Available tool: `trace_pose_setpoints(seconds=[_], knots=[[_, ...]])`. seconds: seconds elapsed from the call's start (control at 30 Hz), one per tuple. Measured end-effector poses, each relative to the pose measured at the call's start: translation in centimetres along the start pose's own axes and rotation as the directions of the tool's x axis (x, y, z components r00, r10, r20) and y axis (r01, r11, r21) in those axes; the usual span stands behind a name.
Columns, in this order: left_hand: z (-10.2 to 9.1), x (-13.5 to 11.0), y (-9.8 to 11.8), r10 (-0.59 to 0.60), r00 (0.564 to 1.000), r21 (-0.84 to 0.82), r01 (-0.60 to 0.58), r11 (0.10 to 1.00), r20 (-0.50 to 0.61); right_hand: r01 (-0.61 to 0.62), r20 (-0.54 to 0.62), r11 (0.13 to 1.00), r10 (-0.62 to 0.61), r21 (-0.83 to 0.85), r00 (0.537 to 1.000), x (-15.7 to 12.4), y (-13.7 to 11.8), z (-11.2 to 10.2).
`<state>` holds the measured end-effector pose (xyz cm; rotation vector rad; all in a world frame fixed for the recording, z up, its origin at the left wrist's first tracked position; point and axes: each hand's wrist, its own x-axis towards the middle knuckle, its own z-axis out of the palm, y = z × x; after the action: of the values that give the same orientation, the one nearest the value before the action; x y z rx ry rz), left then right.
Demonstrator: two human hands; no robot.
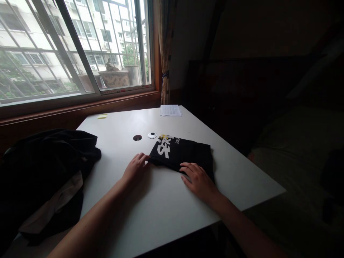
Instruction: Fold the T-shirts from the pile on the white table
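A black T-shirt with white and yellow lettering lies folded into a small rectangle on the white table. My left hand rests flat on the table with its fingertips touching the shirt's near left corner. My right hand lies flat, fingers spread, on the shirt's near right edge. Neither hand grips anything.
A heap of dark clothes covers the table's left end. A cable hole and its white cap sit behind the shirt. Papers and a yellow note lie near the window. A dark bed stands to the right.
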<state>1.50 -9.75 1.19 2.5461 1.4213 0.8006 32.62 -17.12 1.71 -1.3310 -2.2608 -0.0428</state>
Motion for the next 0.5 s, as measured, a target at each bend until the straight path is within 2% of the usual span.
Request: trace_pose_setpoints(seconds=[0.33,0.5], knots=[[-0.8,0.0,1.2,-0.016,0.999,0.213,0.004,0.977,0.052,0.024,-0.039,0.999,-0.025,-0.028,0.999,0.1,0.8,0.6],[-1.3,-0.3,1.1,0.035,0.997,0.205,-0.048,0.978,0.068,0.02,-0.053,0.999,-0.022,-0.027,0.998,-0.1,1.1,0.8]])
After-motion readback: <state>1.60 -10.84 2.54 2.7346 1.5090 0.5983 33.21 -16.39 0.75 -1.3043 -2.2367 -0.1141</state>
